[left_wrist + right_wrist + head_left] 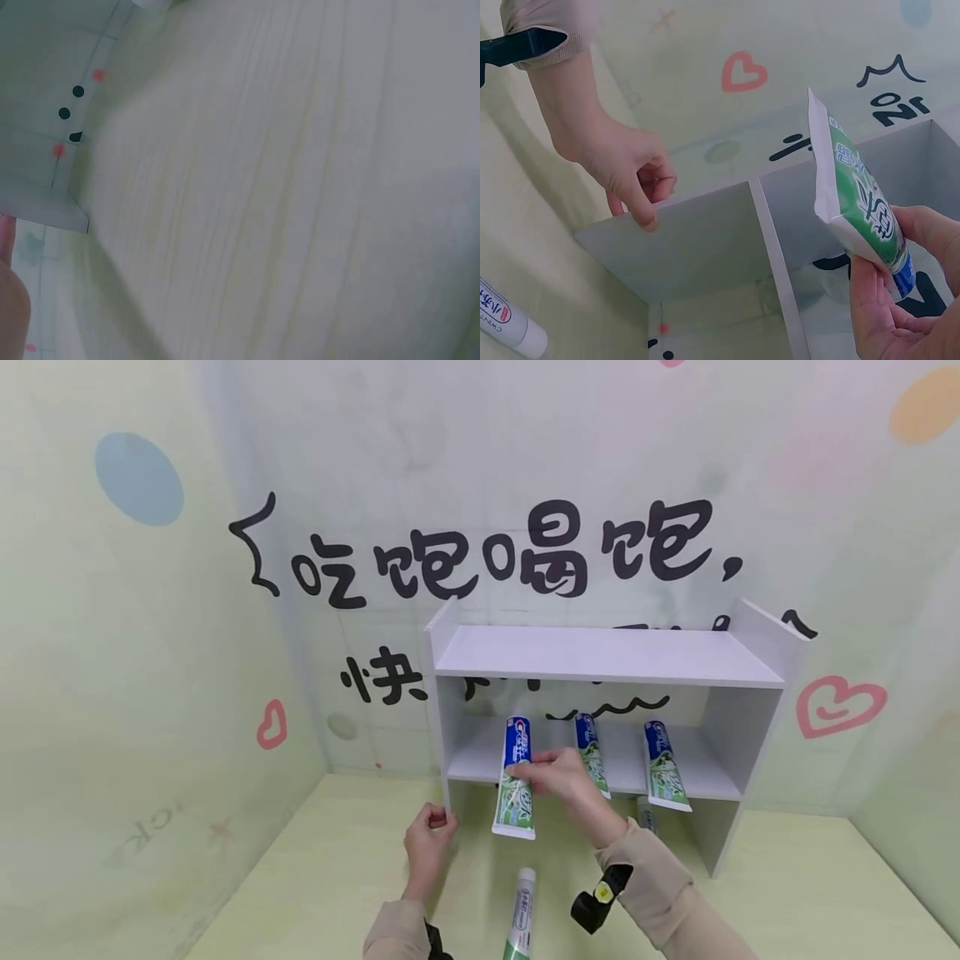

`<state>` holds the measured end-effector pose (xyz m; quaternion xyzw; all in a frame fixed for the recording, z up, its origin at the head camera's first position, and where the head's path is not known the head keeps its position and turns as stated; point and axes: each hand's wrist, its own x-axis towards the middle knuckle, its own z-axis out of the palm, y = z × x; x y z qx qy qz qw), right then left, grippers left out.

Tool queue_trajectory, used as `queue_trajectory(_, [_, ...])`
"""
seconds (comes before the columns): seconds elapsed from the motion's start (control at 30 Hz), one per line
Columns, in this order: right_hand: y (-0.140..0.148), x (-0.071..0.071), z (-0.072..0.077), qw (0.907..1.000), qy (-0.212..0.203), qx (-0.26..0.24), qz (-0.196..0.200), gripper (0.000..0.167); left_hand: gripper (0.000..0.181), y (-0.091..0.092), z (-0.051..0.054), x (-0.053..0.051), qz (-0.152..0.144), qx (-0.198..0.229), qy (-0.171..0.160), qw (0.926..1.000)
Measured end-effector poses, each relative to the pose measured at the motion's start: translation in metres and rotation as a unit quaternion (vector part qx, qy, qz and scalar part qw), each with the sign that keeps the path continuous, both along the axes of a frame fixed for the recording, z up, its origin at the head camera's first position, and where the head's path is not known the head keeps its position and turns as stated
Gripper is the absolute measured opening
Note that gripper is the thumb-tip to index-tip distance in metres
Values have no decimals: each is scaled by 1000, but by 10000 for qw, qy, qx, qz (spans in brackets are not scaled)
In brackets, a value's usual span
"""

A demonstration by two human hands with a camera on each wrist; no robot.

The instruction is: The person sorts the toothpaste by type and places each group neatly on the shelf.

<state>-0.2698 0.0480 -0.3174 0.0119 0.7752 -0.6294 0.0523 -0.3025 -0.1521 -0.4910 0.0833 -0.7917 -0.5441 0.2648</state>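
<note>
My right hand (564, 774) pinches a blue and green toothpaste tube (517, 739) between thumb and fingers, cap end up, in front of the left part of a white two-tier shelf (609, 654). In the right wrist view the tube's flat white crimped end points up and away from the fingers. Low on the shelf's left side panel (697, 240), my left hand (430, 847) grips the front edge, thumb on one face. Two matching toothpaste tubes, a middle one (590, 750) and a right one (664, 768), lie on the shelf's middle board, their crimped ends overhanging its front edge.
A white and green toothpaste tube (522, 914) lies on the pale wooden table (810, 893) in front of the shelf. Another tube (647, 816) is partly visible beneath the middle board. A printed wall (487, 460) stands directly behind the shelf.
</note>
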Motion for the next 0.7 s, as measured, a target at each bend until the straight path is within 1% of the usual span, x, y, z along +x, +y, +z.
queue_trajectory(0.13, [-4,-6,2,10000,-45,13,-30,52,10,-1,-2,-1,-15,58,-3,10000])
queue_trajectory(0.33, [-4,-16,2,9999,-76,116,-83,50,10,2,-1,1,-47,103,-93,9999])
queue_trajectory(0.5, [-4,-27,2,9999,-100,-20,-63,45,10,3,2,3,-40,149,-63,9999])
queue_trajectory(0.63, [-6,-37,3,9997,-164,-184,-63,39,11,2,1,2,-28,193,-95,9998])
queue_trajectory(0.7, [-7,-41,3,9997,-219,-71,-85,40,11,2,0,1,6,197,-118,9997])
